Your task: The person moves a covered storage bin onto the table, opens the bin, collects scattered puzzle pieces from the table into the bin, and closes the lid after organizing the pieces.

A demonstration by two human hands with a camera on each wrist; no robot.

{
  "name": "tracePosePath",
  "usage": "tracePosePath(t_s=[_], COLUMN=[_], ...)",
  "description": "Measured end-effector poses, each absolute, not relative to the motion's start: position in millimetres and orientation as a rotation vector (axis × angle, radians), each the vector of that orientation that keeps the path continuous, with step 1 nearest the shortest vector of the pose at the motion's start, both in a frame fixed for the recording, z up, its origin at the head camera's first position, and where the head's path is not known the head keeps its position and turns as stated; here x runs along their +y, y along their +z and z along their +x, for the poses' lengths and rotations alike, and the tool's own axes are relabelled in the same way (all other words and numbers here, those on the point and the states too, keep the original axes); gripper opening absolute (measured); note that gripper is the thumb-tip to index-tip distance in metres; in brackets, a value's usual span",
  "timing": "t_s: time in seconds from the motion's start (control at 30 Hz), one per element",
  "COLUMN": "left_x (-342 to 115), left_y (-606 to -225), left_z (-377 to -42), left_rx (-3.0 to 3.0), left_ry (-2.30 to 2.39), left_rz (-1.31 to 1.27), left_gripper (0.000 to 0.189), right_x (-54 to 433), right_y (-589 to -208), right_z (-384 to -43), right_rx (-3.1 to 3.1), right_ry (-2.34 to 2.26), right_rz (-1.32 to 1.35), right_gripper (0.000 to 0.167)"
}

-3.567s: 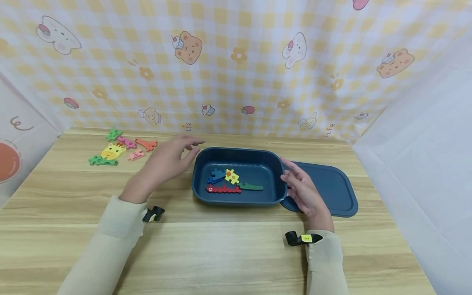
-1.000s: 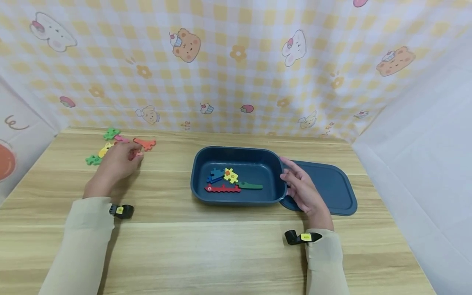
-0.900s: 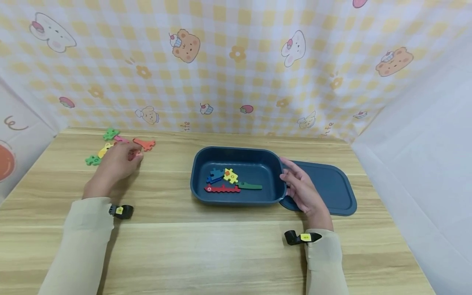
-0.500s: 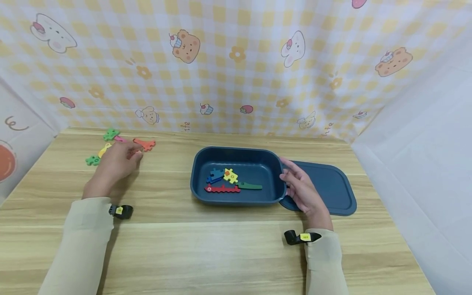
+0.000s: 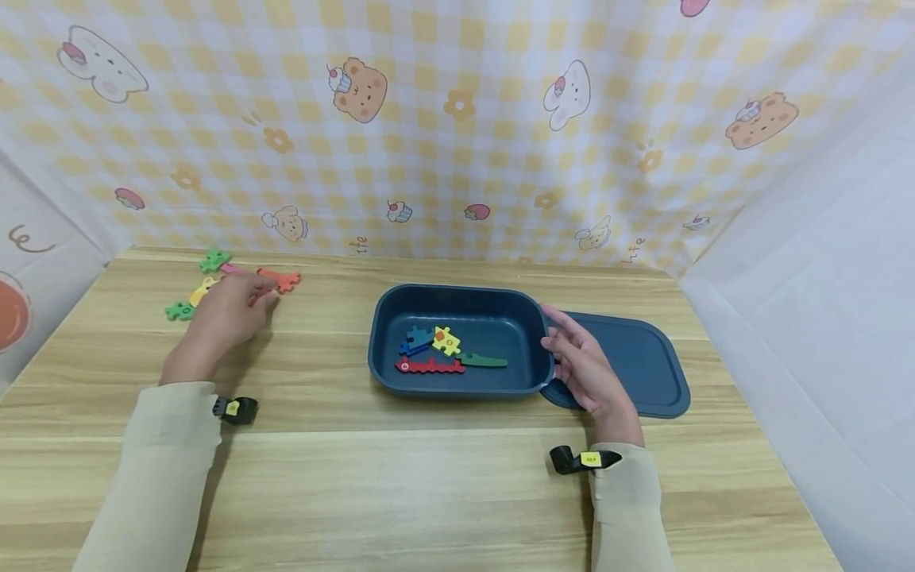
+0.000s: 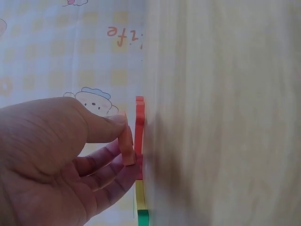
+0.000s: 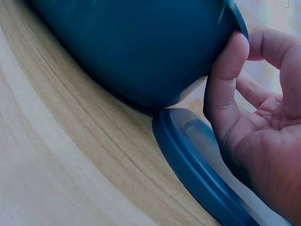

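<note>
My left hand [image 5: 230, 311] is at the cluster of puzzle pieces on the left of the table. Its thumb and fingers pinch a small orange-pink puzzle piece [image 6: 126, 147], tilted on edge close to the tabletop. Just beyond the fingertips lies an orange-red piece [image 5: 287, 280]. A yellow giraffe-head piece [image 5: 203, 291] is partly hidden by that hand. My right hand [image 5: 588, 367] grips the right rim of a dark blue box [image 5: 461, 392]. Inside it lie a blue piece [image 5: 420, 337], a yellow piece [image 5: 446, 342], a red piece [image 5: 432, 366] and a green piece [image 5: 484, 361].
The box's dark blue lid [image 5: 643, 365] lies flat to its right, partly beneath my right hand. Green pieces [image 5: 214, 260] and a pink one [image 5: 232, 269] lie around the left hand. A checked curtain [image 5: 429, 159] hangs along the table's back edge.
From beside the box's left end, my left hand has moved left to the puzzle pieces and taken hold of the small orange-pink one. The right hand keeps its hold on the box.
</note>
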State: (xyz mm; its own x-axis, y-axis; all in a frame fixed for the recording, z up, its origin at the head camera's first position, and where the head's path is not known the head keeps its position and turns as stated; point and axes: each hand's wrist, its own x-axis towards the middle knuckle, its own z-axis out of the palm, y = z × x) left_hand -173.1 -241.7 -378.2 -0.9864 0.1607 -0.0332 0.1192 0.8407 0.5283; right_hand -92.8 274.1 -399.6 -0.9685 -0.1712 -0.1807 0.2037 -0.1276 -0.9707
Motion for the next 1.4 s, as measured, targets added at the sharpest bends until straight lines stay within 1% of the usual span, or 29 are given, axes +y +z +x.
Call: tracePosePath(t_s=[0.23, 0.6, 0.77, 0.97, 1.17, 1.4], left_x=[-234.2, -226.7, -220.3, -211.8, -202.5, -188.8], left_y=[-374.3, -365.3, -360.8, -354.9, -347.0, -335.6], left_z=[-174.9, -171.3, -171.5, -169.9, -165.7, -160.1], left_rx=[2.947, 2.940, 2.990, 3.031, 3.030, 2.958], left_ry=[0.852, 0.866, 0.889, 0.895, 0.903, 0.935], left_rz=[0.212, 0.200, 0.293, 0.383, 0.405, 0.373], left_gripper=[0.034, 0.035, 0.031, 0.029, 0.030, 0.030], right_x=[274.0, 274.7, 275.1, 275.4, 274.9, 274.5], right_y=[-399.1, -400.7, -401.4, -401.0, -400.7, -401.3], right_z=[-92.3, -92.0, -92.0, -92.1, -92.5, -93.2], right_rx=[1.900, 1.889, 1.887, 1.907, 1.900, 1.893], right_ry=[-2.183, -2.194, -2.197, -2.177, -2.183, -2.195], right_rz=[0.046, 0.033, 0.035, 0.044, 0.048, 0.041], right_gripper=[0.063, 0.065, 0.065, 0.062, 0.062, 0.063])
